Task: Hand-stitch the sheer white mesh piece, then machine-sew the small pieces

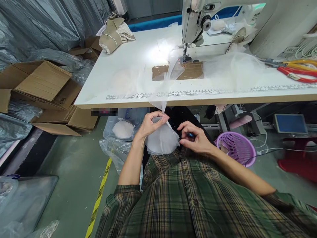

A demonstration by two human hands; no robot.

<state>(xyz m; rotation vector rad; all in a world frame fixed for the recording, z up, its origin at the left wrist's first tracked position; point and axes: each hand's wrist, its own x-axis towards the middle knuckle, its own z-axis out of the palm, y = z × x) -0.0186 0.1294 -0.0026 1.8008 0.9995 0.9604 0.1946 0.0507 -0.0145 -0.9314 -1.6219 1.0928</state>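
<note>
Sheer white fabric [162, 140] hangs over my lap below the table's front edge, and a strip of it runs up onto the tabletop toward the sewing machine [195, 26]. My left hand [155, 123] pinches this fabric between thumb and fingers near its top. At the fabric's right side, my right hand [192, 136] has curled fingers around a small dark object with a blue part, mostly hidden in the palm. Its thumb tip is close to the fabric's edge; whether it touches is unclear.
More sheer fabric [235, 71] lies right on the white table [99, 87], beside red and yellow-handled tools [297, 70]. A rolled beige cloth bundle [115, 38] sits back left. Below are a bin [107, 129] with white pieces, a purple basket [237, 145] and cardboard boxes [44, 81].
</note>
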